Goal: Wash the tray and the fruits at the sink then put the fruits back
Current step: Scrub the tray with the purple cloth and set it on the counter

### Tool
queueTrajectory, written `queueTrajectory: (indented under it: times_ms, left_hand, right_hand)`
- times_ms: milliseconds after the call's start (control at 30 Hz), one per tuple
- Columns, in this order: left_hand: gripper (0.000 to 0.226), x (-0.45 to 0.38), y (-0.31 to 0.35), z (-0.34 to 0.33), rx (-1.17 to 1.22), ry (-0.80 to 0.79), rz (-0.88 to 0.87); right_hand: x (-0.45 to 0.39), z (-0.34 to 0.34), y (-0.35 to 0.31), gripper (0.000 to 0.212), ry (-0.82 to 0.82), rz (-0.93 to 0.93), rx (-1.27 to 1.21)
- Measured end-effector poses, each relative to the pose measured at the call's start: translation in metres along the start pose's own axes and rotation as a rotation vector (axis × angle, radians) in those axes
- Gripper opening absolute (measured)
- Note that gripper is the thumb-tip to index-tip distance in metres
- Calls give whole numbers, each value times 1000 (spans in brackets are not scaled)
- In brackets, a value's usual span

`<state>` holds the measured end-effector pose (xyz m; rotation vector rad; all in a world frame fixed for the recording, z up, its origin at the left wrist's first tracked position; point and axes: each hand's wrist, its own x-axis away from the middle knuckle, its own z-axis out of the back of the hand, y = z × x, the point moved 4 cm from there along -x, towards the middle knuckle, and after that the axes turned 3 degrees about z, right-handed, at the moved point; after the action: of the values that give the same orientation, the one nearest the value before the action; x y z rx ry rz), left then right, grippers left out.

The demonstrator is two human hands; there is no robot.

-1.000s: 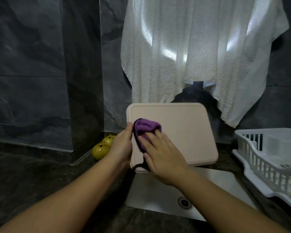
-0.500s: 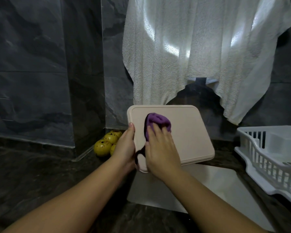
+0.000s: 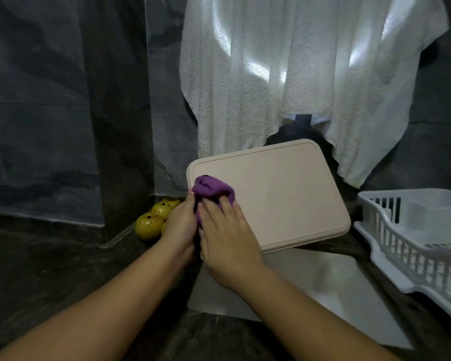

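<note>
One pale pink tray (image 3: 279, 194) is held tilted above the sink (image 3: 310, 290), its flat face turned toward the camera and nothing lying on it except one purple cloth (image 3: 214, 190). The left hand (image 3: 180, 225) grips the tray's left edge, fingers wrapped behind and thumb at the front. The right hand (image 3: 227, 235) presses the bunched cloth against the tray's upper left area with fingers extended over it. The basin shows only a bare pale bottom. Three spotted yellow fruits (image 3: 151, 222) sit on the dark counter (image 3: 50, 256) in the corner left of the sink, partly hidden behind the left hand. One white dish rack (image 3: 412, 238) stands on the right; a pale shape inside it is unclear. One white towel (image 3: 297, 74) hangs behind.
</note>
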<state>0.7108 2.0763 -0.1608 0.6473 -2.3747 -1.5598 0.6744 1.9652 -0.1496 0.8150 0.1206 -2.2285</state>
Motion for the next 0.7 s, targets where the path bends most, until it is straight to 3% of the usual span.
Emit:
queueTrajectory:
  times_ms: [100,200,500,600,700]
  left_hand:
    - [50,-4,-1,6,58,-61,50]
    - [47,-10,-8,9,51,-42,34]
    - [44,-15,-15,31,155,121,-27]
    - [42,-13,-17,25,162,147,-39]
    - [40,-15,-17,21,157,139,-1]
  right_hand:
    - [18,0,24,62,-61,109,106]
    - [31,-2,51,58,-55,73,110]
    - [46,6,176,57,48,-377,26]
    - [29,9,182,57,56,-475,-59]
    - [26,3,157,61,8,-312,31]
